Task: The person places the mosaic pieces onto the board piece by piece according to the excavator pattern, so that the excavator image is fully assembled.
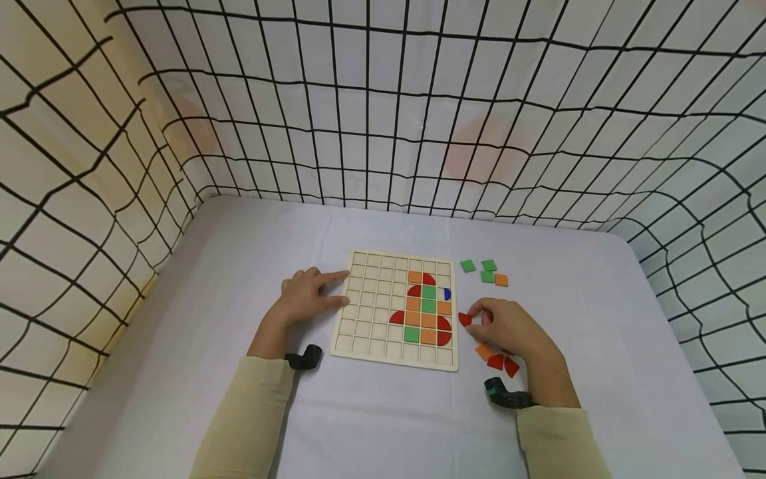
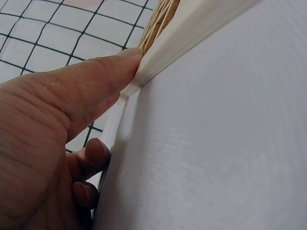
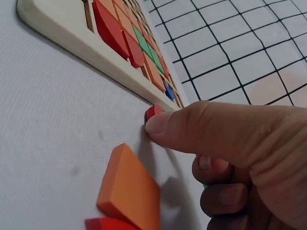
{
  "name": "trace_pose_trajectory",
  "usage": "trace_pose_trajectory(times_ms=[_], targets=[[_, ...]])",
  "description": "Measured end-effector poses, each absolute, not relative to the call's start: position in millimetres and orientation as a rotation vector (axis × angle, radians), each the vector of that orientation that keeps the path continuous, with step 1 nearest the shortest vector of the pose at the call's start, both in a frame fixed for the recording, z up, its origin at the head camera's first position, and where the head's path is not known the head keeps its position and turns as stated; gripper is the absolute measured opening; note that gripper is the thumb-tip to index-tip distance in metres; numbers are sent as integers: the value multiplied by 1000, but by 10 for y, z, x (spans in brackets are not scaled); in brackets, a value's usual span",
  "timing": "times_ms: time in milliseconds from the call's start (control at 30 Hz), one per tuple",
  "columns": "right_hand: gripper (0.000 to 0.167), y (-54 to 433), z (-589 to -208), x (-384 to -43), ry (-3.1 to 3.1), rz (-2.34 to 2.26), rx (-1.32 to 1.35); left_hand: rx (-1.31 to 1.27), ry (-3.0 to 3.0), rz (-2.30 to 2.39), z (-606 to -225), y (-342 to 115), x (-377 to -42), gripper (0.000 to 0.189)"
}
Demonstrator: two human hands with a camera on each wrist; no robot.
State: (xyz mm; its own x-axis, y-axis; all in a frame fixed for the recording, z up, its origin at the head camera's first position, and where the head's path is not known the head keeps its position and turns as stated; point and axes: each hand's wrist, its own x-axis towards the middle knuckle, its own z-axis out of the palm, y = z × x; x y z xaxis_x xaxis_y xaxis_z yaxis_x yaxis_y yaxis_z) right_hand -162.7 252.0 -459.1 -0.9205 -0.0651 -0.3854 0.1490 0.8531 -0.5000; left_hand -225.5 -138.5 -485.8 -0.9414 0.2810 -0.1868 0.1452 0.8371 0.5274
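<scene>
You are operating at an enclosed recording station: a black grid (image 1: 368,90) is surrounding the white table (image 1: 251,253) on three sides, and you are wearing wrist cameras (image 1: 306,357). The building type is not showing.

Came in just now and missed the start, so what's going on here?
A person pinches a red piece in the right hand, beside the right edge of a grid board. The left hand touches the board's left edge. Coloured pieces fill some squares, but most are empty. More loose pieces lie on the table to the right.
</scene>
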Motion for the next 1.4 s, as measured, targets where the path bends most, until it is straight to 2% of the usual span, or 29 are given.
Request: trace_pose_trajectory(times_ms=[300, 633, 1400], targets=[[30, 2379, -4467, -1612, 2652, -764, 30, 326, 2763, 743, -4854, -1383, -2255, 65], [19, 2006, -4481, -1561, 2703, -776, -291, 325, 2756, 757, -4858, -1380, -2250, 65], [20, 1480, -4653, -1466, 2756, -725, -608, 326, 2755, 753, -4844, -1378, -2249, 65]])
